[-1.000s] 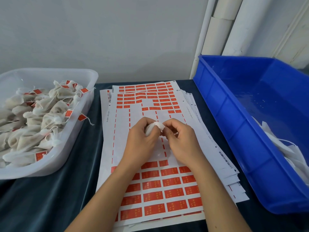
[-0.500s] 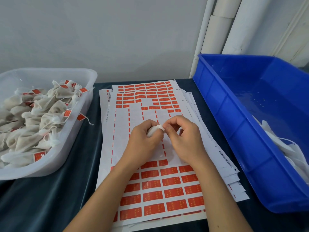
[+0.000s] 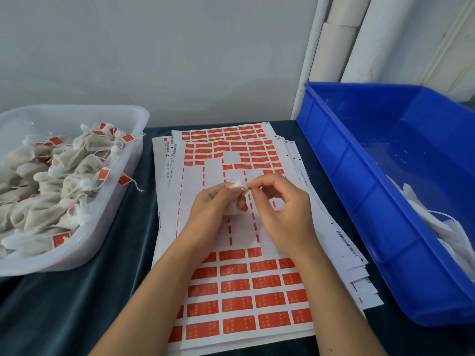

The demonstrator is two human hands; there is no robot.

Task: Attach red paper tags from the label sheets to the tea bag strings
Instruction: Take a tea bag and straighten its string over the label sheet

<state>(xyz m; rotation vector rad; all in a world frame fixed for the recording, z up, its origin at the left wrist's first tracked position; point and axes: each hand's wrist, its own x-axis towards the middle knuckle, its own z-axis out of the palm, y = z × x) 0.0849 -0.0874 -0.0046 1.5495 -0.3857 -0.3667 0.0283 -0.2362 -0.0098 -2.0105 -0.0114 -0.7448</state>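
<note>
On the dark table (image 3: 64, 317), a blue bin (image 3: 359, 201) sits right, a clear tub (image 3: 123, 191) of tagged bags left. Between them lies the label sheets stack (image 3: 231, 291), long axis running away from the person. Above it, the left hand (image 3: 213, 214) grips a white tea bag (image 3: 235, 186), top pointing up; the right hand (image 3: 285, 211) pinches at its tip.

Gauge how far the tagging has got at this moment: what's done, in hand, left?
Done: the clear tub holds a heap of tagged tea bags, and the top label sheet has its middle rows stripped. In hand: the left hand grips one tea bag while the right hand pinches at its top. Left: many red tags and white bags in the blue bin.
</note>
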